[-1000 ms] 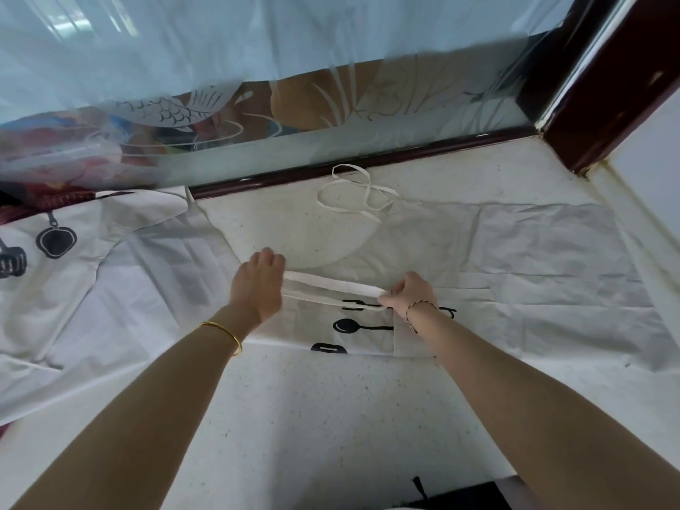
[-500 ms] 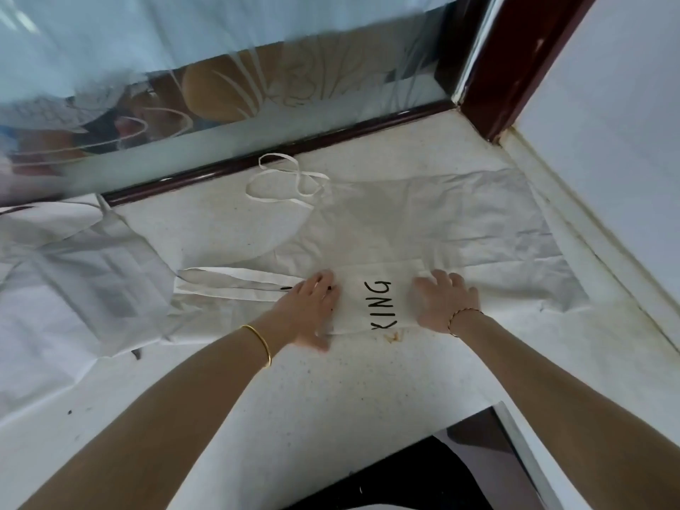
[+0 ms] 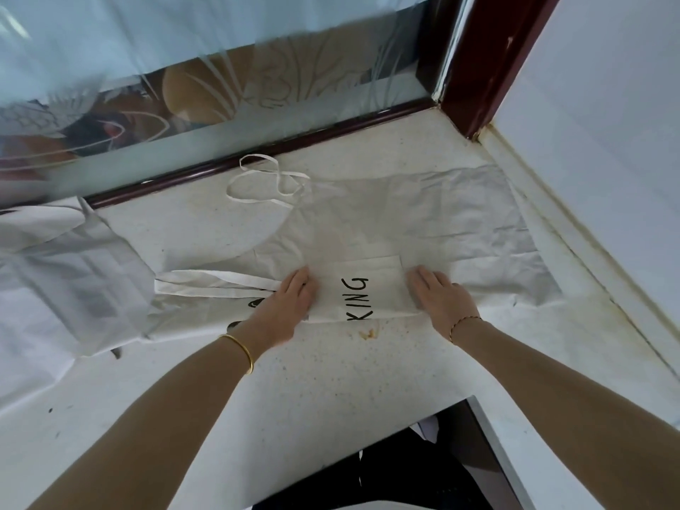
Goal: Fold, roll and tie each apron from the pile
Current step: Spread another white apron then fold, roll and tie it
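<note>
A speckled white counter (image 3: 331, 380) meets a frosted glass pane (image 3: 220, 86) in a dark red frame (image 3: 474, 68); a pale wall (image 3: 607, 86) stands right.

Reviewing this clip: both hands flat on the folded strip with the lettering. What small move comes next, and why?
Probably fold the strip over again, away from the body: the left hand and right hand press it flat, and most of the apron beyond lies unfolded.

Both forearms extended forward and converging, left hand (image 3: 285, 311) palm down, fingers straight and together, pressing flat, right hand (image 3: 439, 298) palm down, fingers straight, pressing flat, hands apart, level with each other
</note>
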Tool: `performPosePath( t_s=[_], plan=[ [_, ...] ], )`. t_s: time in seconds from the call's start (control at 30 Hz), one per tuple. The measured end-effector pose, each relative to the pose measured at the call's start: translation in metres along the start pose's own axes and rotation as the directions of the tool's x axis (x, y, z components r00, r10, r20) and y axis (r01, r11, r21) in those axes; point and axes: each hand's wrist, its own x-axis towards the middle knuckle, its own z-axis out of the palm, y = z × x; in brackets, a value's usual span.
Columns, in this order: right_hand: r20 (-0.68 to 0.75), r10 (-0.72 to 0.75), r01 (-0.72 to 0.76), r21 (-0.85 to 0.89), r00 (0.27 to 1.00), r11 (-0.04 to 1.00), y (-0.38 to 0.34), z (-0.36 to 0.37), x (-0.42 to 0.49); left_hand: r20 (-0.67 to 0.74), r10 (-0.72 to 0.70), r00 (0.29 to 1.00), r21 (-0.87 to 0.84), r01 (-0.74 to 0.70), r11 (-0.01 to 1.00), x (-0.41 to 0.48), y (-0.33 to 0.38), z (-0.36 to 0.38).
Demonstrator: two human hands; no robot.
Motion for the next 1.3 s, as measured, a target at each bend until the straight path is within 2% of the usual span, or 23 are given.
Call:
performPosePath(
  t_s=[0.13,0.2,0.23,0.37,0.47,0.53,0.6,0.67,0.73,0.87,1.03,1.3],
  plan=[
    [-0.102,0.108,-0.105,0.036,0.989,0.994,0.008,0.009,-0.004,-0.137,-0.028,0.990,-0.112,0.013,0.994,0.003,0.000,-0.007],
    [-0.134,0.129,-0.119,0.083,0.982,0.989,0.012,0.004,-0.005,-0.121,-0.037,0.992,-0.141,0.019,0.990,0.007,-0.002,-0.015],
    [-0.107,0.132,-0.123,0.085,0.985,0.989,0.015,-0.003,-0.003,-0.082,-0.057,0.995,-0.183,0.041,0.982,0.010,-0.003,-0.020],
    [0.233,0.159,-0.179,0.066,0.959,0.982,0.037,-0.039,0.017,0.152,-0.117,0.981,-0.334,0.162,0.928,0.023,-0.007,-0.043],
    [0.479,0.064,-0.082,0.016,0.875,0.997,0.043,-0.060,0.038,0.350,-0.051,0.935,-0.331,0.174,0.927,0.027,-0.013,-0.056],
    [0.581,0.051,-0.027,-0.050,0.813,0.998,0.046,-0.077,0.049,0.430,-0.043,0.902,-0.317,0.195,0.928,0.029,-0.021,-0.063],
    [0.621,0.088,-0.041,-0.089,0.779,0.995,0.050,-0.096,0.062,0.469,-0.090,0.878,-0.296,0.253,0.921,0.032,-0.030,-0.071],
    [0.604,0.130,-0.102,-0.081,0.786,0.992,0.058,-0.107,0.078,0.491,-0.143,0.859,-0.285,0.313,0.906,0.038,-0.039,-0.077],
    [0.545,0.151,-0.138,-0.065,0.824,0.988,0.062,-0.112,0.096,0.485,-0.179,0.856,-0.282,0.347,0.894,0.046,-0.046,-0.081],
    [0.389,0.174,-0.172,-0.040,0.905,0.984,0.064,-0.105,0.125,0.383,-0.254,0.888,-0.286,0.376,0.881,0.069,-0.060,-0.087],
    [0.300,0.162,-0.158,-0.037,0.940,0.987,0.063,-0.087,0.149,0.319,-0.285,0.904,-0.295,0.380,0.877,0.097,-0.079,-0.090],
    [0.071,0.078,-0.075,-0.033,0.994,0.997,0.075,-0.070,0.161,0.239,-0.268,0.934,-0.436,0.349,0.830,0.132,-0.100,-0.091]
  ],
)
